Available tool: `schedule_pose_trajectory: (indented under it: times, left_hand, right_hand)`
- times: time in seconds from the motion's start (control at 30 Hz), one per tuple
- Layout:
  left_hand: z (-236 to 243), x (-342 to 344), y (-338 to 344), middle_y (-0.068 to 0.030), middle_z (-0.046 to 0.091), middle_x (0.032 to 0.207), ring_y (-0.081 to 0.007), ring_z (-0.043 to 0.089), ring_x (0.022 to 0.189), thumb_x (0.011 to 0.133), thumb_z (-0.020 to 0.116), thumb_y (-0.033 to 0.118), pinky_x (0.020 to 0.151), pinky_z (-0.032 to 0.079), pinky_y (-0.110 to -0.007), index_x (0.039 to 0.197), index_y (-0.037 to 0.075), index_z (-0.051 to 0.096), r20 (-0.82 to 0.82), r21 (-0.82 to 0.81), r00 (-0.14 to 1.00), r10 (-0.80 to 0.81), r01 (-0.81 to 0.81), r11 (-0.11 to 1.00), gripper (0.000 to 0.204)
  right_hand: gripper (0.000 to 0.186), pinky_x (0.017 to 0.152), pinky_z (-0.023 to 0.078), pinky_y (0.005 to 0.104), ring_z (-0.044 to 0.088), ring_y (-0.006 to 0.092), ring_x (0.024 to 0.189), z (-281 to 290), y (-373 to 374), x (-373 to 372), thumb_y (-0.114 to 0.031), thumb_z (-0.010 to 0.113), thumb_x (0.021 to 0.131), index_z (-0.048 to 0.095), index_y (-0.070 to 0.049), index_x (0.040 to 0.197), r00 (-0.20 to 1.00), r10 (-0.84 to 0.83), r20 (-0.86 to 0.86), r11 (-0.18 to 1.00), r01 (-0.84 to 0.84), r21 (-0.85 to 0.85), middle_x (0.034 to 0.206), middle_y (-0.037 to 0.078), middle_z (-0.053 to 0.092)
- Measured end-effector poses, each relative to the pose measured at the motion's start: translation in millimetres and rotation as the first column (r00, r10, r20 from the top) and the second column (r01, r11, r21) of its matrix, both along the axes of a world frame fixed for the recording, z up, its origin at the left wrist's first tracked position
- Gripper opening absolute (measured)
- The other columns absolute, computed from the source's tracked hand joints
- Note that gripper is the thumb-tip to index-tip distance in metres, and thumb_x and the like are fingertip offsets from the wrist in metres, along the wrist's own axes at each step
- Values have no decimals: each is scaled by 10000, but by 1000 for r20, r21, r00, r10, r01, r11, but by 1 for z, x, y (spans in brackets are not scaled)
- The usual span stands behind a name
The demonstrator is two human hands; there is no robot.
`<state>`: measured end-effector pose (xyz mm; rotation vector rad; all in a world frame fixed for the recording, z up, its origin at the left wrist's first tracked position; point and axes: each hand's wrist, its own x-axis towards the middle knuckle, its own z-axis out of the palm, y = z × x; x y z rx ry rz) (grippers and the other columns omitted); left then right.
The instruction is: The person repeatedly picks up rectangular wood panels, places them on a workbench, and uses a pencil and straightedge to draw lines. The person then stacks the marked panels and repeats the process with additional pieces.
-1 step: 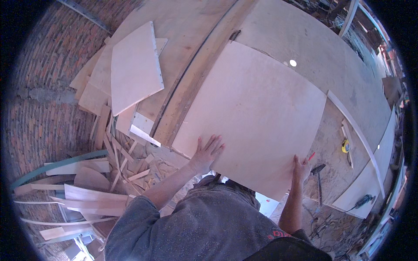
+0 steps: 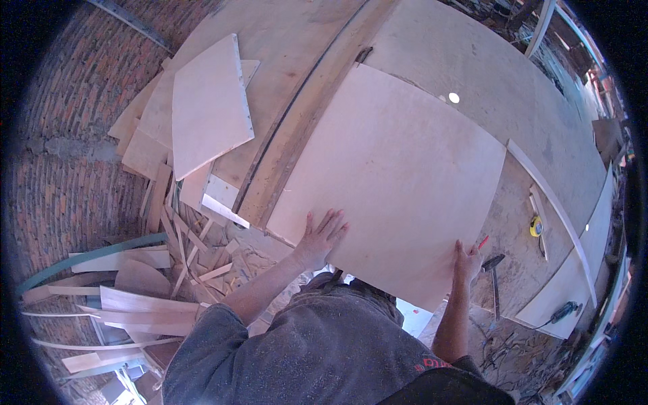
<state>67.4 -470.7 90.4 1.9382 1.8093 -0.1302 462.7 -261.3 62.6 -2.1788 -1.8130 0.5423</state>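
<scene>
A large pale plywood panel lies flat on the workbench in front of me, its near edge at my waist. My left hand rests on its near left part, palm down and fingers spread. At the near right edge of the panel is my right hand, its fingers closed and thumb raised. A thin red pencil or pen sticks out of that hand. Just right of it a hammer lies on the bench. The underside of the right hand's grip is hidden.
A dark-edged guide strip runs along the panel's left side. Cut boards lie beyond it, and wood offcuts are heaped at lower left. To the right are a yellow tape measure, a long curved strip and a corded tool.
</scene>
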Motion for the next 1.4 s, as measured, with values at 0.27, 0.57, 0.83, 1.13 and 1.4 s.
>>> schedule_pose_trajectory:
  times: [0.27, 0.57, 0.83, 1.13, 1.4]
  left_hand:
    - [-3, 2, -1, -184, 23, 1668, -374, -7, 1547, 851, 604, 243, 1106, 27, -778, 1582, 120, 241, -8, 42, 1000, 7, -7, 999, 825]
    - [-28, 19, -16, -199, 126, 1649, -457, 55, 1520, 935, 485, 243, 1001, 61, -876, 1501, 41, 386, -43, 241, 999, 4, 6, 971, 608]
    - [-33, 23, -19, -198, 146, 1645, -418, 75, 1530, 949, 449, 208, 978, 57, -893, 1476, 1, 403, -34, 286, 999, -13, 22, 958, 567]
    - [-27, 26, -53, -219, 177, 1631, -413, 92, 1529, 912, 529, 277, 983, 86, -889, 1486, 13, 396, -82, 276, 996, -38, 59, 959, 646]
    - [-39, 34, -112, -195, 195, 1631, -361, 127, 1532, 825, 660, 331, 988, 117, -881, 1506, 53, 378, -192, 366, 981, -30, 100, 925, 788]
  right_hand:
    - [564, 907, 487, 490, 605, 411, 1029, -6, -1, 3, -453, 772, 811, 691, -33, 1179, 996, -30, 83, 1000, 30, 2, 1048, 234, 678]
    - [617, 910, 483, 503, 599, 430, 1057, -6, 4, 10, -507, 734, 831, 669, 5, 1170, 994, 32, 105, 996, -22, -91, 1101, 275, 647]
    - [663, 901, 480, 518, 596, 455, 1043, -17, 7, 19, -527, 742, 825, 656, 62, 1117, 985, 111, 135, 993, -106, -42, 1094, 299, 635]
    - [590, 843, 503, 529, 659, 450, 972, -13, -29, 21, -518, 747, 822, 697, 32, 1028, 968, 139, 208, 989, -147, 21, 993, 280, 686]
    - [585, 812, 505, 504, 654, 441, 892, -13, -90, 28, -528, 697, 864, 698, 28, 1048, 950, 178, 256, 970, -212, 114, 917, 251, 690]
